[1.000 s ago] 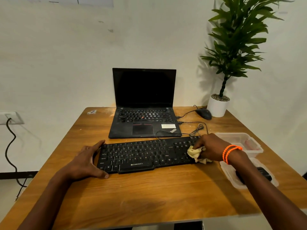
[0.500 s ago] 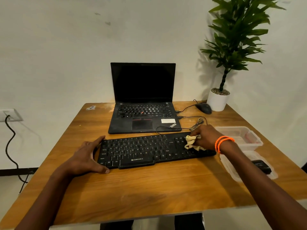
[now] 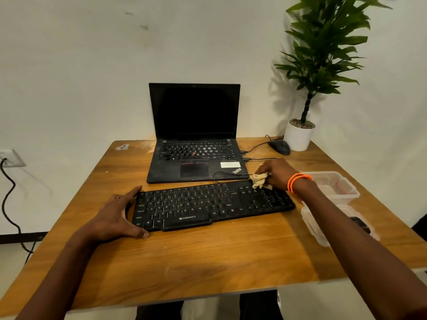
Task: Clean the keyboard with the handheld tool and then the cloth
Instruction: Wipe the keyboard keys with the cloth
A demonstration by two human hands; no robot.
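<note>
Keyboard (image 3: 212, 204) lies lengthwise left-to-right on the table (image 3: 208, 257) — your right hand (image 3: 276, 173) fingers pinch the cloth (image 3: 260, 180) at its far-right corner, left hand (image 3: 115, 218) fingers spread, bracing its left end

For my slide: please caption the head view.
Right hand wipes keyboard with cloth; left hand steadies it.

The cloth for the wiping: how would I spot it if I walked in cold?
Start at the wooden table and find the long black external keyboard in front of the open black laptop. At its far right corner, the right hand pinches a small crumpled cream cloth, the only pale, soft thing among dark electronics.
</note>
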